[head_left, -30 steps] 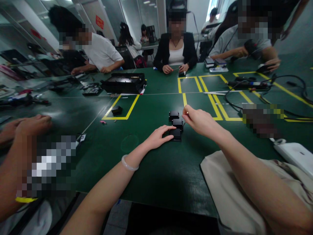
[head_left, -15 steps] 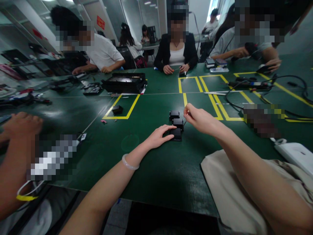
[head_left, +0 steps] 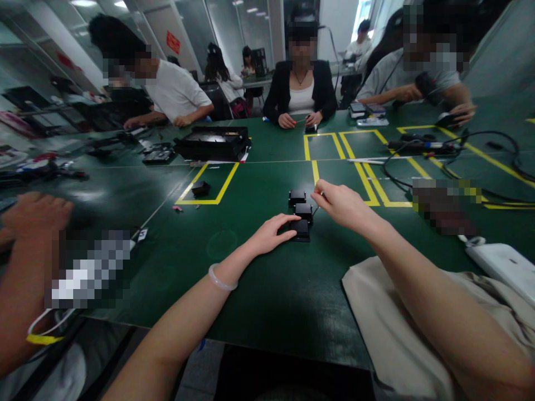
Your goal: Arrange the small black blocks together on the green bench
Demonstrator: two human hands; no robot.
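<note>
At the near side, a beige cloth [head_left: 370,306] lies under the right forearm, while the left forearm wears a pale bracelet [head_left: 223,278]. The left hand [head_left: 267,233] comes next: its thumb and index finger are moderately apart and touch the nearest black block [head_left: 300,230]; whether they grip it or only rest on it, I cannot tell. Beyond this stand the middle black block [head_left: 303,210] and the far black block [head_left: 297,196], so the three make a row whose long axis runs away from the person, a little uneven; I cannot tell if they are joined. The right hand [head_left: 345,205] is at the right of this row, its fingers pinched narrowly on a thin dark rod [head_left: 316,211]. From these fingers the middle block lies leftward and slightly nearer to the person, and the rod slants down toward its right edge; the contact is too small to judge. The green surface [head_left: 263,301] continues to yellow tape [head_left: 315,171] and, on the left, a black tray [head_left: 184,149]. Behind its far edge a person in a dark jacket [head_left: 276,97] sits before glass partitions.
</note>
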